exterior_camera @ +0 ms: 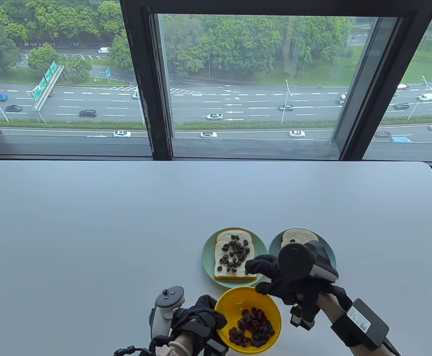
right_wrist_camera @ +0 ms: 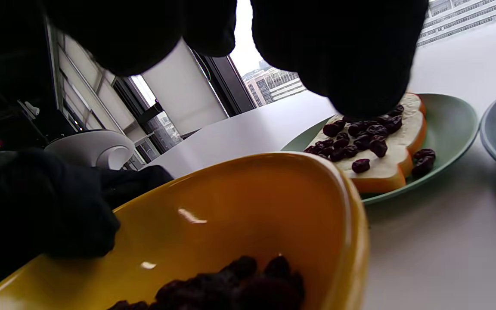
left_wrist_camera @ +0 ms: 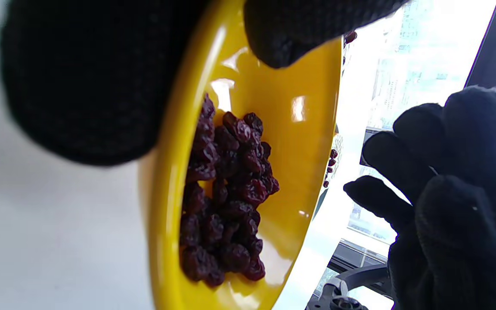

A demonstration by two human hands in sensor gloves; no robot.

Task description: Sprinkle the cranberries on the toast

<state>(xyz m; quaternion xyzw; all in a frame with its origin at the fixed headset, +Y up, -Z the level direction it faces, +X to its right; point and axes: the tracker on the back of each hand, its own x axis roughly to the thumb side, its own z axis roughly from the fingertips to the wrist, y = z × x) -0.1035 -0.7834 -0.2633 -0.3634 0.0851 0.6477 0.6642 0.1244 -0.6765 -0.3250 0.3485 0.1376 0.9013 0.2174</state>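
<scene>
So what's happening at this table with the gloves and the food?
A person in sensor gloves is topping toast with dried cranberries. The left hand holds the rim of a yellow bowl of cranberries. The right hand hovers over the near corner of the toast on the green plate, which already carries many berries. A second slice on the blue plate shows none, though the hand hides much of it.
</scene>
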